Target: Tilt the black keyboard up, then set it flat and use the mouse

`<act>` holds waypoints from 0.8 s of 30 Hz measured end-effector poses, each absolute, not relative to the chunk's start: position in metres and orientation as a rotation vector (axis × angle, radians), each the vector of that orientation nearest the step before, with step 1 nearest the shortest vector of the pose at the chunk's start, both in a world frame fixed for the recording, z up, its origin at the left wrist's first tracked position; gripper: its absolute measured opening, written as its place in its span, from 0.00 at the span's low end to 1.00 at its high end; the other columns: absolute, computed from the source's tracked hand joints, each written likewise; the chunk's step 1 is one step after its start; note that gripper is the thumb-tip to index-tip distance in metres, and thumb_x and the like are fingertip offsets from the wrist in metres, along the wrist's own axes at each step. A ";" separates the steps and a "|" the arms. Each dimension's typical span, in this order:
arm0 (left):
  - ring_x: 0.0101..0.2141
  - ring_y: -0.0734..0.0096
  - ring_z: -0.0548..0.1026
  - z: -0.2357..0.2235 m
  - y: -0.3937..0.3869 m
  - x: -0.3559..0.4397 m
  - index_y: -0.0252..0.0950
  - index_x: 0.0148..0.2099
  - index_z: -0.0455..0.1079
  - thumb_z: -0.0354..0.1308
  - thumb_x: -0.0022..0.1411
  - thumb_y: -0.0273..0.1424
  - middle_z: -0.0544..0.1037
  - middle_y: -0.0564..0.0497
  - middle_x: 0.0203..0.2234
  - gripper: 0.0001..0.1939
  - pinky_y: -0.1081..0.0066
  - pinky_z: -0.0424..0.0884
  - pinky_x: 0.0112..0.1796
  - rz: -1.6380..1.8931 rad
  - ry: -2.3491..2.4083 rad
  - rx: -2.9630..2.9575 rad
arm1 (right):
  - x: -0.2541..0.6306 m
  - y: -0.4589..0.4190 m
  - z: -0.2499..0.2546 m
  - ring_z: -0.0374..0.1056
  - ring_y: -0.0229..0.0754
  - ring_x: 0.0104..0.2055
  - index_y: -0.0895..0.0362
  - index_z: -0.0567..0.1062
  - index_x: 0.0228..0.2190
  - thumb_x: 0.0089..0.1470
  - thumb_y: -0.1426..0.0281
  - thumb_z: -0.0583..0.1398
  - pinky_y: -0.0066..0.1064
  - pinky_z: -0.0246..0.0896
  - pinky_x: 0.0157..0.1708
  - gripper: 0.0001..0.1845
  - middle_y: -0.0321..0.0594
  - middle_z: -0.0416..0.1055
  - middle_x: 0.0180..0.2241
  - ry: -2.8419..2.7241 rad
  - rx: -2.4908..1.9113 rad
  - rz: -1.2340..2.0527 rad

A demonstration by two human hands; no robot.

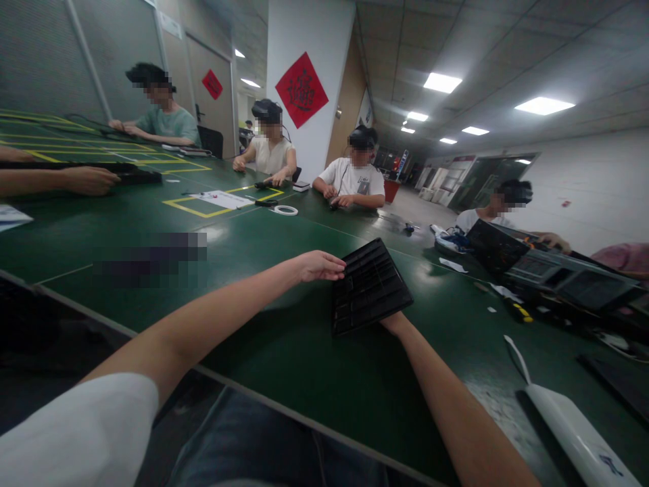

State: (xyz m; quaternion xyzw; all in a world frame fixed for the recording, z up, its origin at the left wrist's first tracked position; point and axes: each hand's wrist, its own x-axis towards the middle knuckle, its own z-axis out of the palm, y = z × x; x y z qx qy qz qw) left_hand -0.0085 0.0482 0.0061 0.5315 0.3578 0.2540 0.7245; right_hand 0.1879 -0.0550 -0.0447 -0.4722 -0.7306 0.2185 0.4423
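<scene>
A black rectangular plastic panel with a ribbed, grid-like face is held tilted above the green table, a little right of the middle of the view. At its left edge is my left hand, fingers closed together and their tips against the panel. My right hand grips the panel from behind and below near its lower right edge. Only the wrist and heel of that hand show; its fingers are hidden by the panel.
The green table stretches forward and to both sides. A white power strip lies at the lower right, with an opened computer case beyond. A white tape roll and paper lie ahead. Several people sit around the table.
</scene>
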 end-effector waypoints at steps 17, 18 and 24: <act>0.19 0.76 0.72 -0.004 0.029 0.007 0.29 0.34 0.68 0.66 0.46 0.19 0.74 0.53 0.18 0.12 0.76 0.66 0.21 0.599 0.867 1.370 | 0.188 -0.051 -0.048 0.58 0.46 0.60 0.44 0.71 0.50 0.51 0.50 0.56 0.44 0.42 0.65 0.26 0.31 0.66 0.55 -1.800 -1.091 0.586; 0.19 0.76 0.73 -0.004 0.028 0.007 0.29 0.34 0.68 0.65 0.47 0.19 0.74 0.53 0.19 0.11 0.76 0.66 0.21 0.606 0.867 1.359 | 0.188 -0.052 -0.048 0.58 0.46 0.60 0.43 0.70 0.50 0.51 0.50 0.56 0.44 0.41 0.65 0.26 0.31 0.66 0.55 -1.803 -1.099 0.593; 0.20 0.80 0.72 -0.003 0.029 0.008 0.29 0.32 0.68 0.63 0.51 0.20 0.73 0.54 0.19 0.07 0.80 0.62 0.19 0.640 0.865 1.225 | 0.187 -0.054 -0.043 0.55 0.46 0.62 0.46 0.68 0.52 0.50 0.50 0.56 0.43 0.38 0.65 0.29 0.32 0.63 0.58 -1.802 -1.151 0.603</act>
